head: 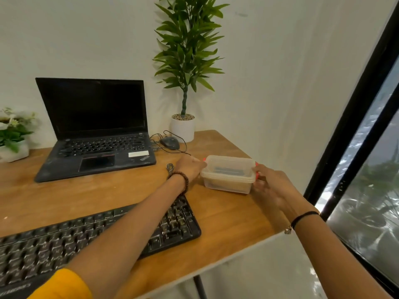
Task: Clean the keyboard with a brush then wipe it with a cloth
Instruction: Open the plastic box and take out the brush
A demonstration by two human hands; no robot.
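keyboard [43, 244] mark: white letters on the front edge [16, 288] at the near left corner, too blurry to read.
keyboard keys: small pale marks on the keys, too fuzzy to tell any letter.
laptop [95, 130] sticker: a white sticker [138, 154] to the right of the touch pad, its print too small to read.
laptop badge: a small slanted badge [144, 158] just below the sticker, can't be read.
laptop keys: pale marks, too small to read.

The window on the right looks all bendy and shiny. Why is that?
In the head view, the wide-angle lens tilts and bends the window frame; the glass shines with streaky white reflections; the keyboard near the bottom edge looks a little soft, the laptop sharper.
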